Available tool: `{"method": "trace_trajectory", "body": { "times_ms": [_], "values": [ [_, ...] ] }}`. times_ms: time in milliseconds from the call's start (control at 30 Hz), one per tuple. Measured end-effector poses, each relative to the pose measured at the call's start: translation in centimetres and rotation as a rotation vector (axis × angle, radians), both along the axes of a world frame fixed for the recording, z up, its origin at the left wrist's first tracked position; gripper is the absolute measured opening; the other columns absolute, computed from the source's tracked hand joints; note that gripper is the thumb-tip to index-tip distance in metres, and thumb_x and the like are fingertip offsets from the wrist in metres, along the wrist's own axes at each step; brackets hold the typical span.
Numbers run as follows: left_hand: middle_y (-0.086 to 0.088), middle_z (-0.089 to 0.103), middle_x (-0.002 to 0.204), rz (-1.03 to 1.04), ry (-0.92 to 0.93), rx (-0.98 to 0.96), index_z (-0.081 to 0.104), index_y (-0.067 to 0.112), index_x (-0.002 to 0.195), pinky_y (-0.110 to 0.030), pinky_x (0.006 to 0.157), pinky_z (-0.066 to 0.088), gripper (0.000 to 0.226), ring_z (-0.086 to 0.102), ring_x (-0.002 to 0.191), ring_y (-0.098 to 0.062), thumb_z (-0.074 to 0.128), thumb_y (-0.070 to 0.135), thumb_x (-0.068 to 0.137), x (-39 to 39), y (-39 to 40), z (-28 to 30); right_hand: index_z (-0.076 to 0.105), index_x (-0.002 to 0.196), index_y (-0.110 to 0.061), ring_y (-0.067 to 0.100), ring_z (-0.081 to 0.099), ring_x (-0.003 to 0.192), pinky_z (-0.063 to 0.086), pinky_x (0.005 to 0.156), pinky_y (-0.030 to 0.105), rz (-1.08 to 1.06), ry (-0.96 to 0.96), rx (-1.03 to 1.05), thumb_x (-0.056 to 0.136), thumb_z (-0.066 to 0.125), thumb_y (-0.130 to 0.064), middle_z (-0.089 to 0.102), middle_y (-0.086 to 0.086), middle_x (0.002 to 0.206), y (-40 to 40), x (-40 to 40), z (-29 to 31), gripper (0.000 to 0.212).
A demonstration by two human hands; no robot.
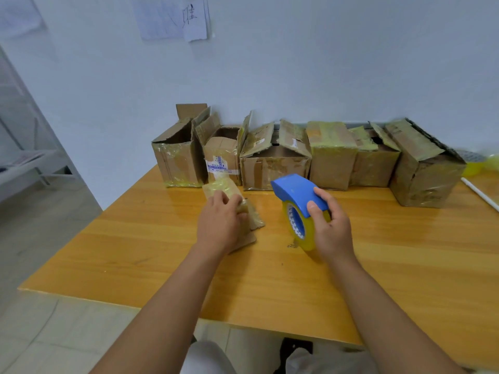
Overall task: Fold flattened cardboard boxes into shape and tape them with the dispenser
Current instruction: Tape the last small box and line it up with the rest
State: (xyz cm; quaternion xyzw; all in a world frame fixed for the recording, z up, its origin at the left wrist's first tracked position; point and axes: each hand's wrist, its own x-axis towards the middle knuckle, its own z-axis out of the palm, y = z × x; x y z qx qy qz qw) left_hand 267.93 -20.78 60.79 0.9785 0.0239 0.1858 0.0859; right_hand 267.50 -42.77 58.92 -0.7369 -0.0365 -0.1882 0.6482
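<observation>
Forearms reach from the lower edge over the wooden table [162, 238], the largest surface in view. Along its far edge, against the white wall [297, 63], stands a row of taped cardboard boxes [275, 163], several with flaps raised. Right hand [330, 228] grasps the tape dispenser [295, 193], fingers curled over its blue cover, the yellow tape roll [306, 233] standing on edge on the table near centre. Left hand [218, 222] lies on a small flattened cardboard box [253, 220] on the table just left of the dispenser, fingers curled over its taped upper edge, gripping it. White rod [479, 194] at right edge.
</observation>
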Motion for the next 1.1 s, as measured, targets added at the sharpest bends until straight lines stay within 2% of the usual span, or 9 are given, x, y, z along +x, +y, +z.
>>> {"method": "trace_trajectory", "body": {
  "times_ms": [133,233,400,600,700,833,900,1000,1100],
  "values": [
    [-0.002,0.05,0.14,-0.02,-0.056,0.017,0.055,0.025,0.127,-0.033,0.092,0.042,0.03,0.045,0.124,-0.024,0.053,0.036,0.1,0.3,-0.3,-0.4,0.051,0.142,-0.03,0.009,0.048,0.102,0.043,0.079,0.025,-0.105,-0.078,-0.379,0.096,0.063,-0.029,0.05,-0.009,0.115,-1.0,-0.9,-0.2,0.047],
    [0.001,0.058,0.131,-0.07,-0.092,0.003,0.058,0.023,0.122,-0.031,0.083,0.041,0.025,0.049,0.117,-0.022,0.055,0.032,0.1,-0.2,-0.1,-0.3,0.045,0.148,-0.03,0.021,0.05,0.1,0.044,0.082,0.038,-0.212,-0.08,-0.762,0.094,0.063,-0.034,0.055,0.001,0.111,-2.4,-1.1,-0.4,0.057],
    [0.004,0.063,0.125,-0.152,-0.1,0.002,0.06,0.023,0.119,-0.029,0.076,0.04,0.023,0.052,0.113,-0.019,0.06,0.03,0.097,-1.4,-0.1,-0.8,0.039,0.15,-0.028,0.017,0.051,0.094,0.038,0.077,0.031,-0.314,-0.035,-1.219,0.094,0.063,-0.041,0.057,-0.001,0.108,-3.6,-1.9,-1.0,0.063],
    [0.005,0.05,0.144,-0.172,0.035,-0.079,0.046,0.027,0.142,-0.033,0.096,0.042,0.045,0.046,0.129,-0.017,0.058,0.032,0.099,-1.1,1.2,-0.1,0.035,0.151,-0.028,0.016,0.049,0.099,0.041,0.084,0.029,-0.266,0.047,-1.257,0.094,0.061,-0.046,0.055,-0.003,0.115,-2.9,-2.1,-2.2,0.065],
    [0.0,0.044,0.153,-0.259,-0.029,-0.09,0.053,0.024,0.141,-0.04,0.108,0.039,0.046,0.04,0.137,-0.023,0.062,0.023,0.096,-1.2,2.2,-1.1,0.035,0.149,-0.028,0.02,0.046,0.107,0.042,0.091,0.031,-0.288,0.116,-1.31,0.093,0.061,-0.05,0.047,0.002,0.122,-2.6,-2.2,-2.1,0.066],
    [0.001,0.047,0.143,-0.282,-0.086,-0.137,0.053,0.025,0.142,-0.039,0.103,0.045,0.044,0.041,0.131,-0.02,0.06,0.025,0.098,-1.2,2.8,-1.8,0.047,0.143,-0.021,0.029,0.042,0.126,0.039,0.104,0.041,-0.282,-0.002,-1.172,0.092,0.063,-0.049,0.043,0.012,0.136,-0.1,-2.0,-0.1,0.06],
    [0.004,0.047,0.145,-0.27,-0.051,-0.188,0.047,0.024,0.145,-0.033,0.101,0.043,0.044,0.043,0.132,-0.017,0.054,0.025,0.101,-1.2,3.2,-1.7,0.047,0.143,-0.025,0.021,0.046,0.121,0.046,0.096,0.035,-0.077,-0.113,-1.077,0.096,0.059,-0.045,0.045,0.006,0.136,2.4,-1.9,1.1,0.053],
    [0.002,0.051,0.146,-0.317,-0.063,-0.218,0.056,0.019,0.136,-0.037,0.107,0.042,0.036,0.042,0.138,-0.019,0.055,0.019,0.1,-1.1,3.9,-1.6,0.039,0.146,-0.036,0.017,0.051,0.11,0.048,0.077,0.03,0.207,-0.128,-1.059,0.101,0.05,-0.045,0.042,-0.002,0.132,6.5,-0.9,1.7,0.048],
    [-0.006,0.057,0.14,-0.359,-0.143,-0.177,0.065,0.014,0.129,-0.046,0.11,0.041,0.032,0.046,0.136,-0.027,0.061,0.016,0.097,-0.9,4.7,-2.3,0.048,0.136,-0.034,0.021,0.056,0.096,0.051,0.069,0.037,0.246,-0.107,-1.012,0.105,0.042,-0.039,0.047,-0.002,0.119,8.5,0.5,0.8,0.032]
  ]
}}
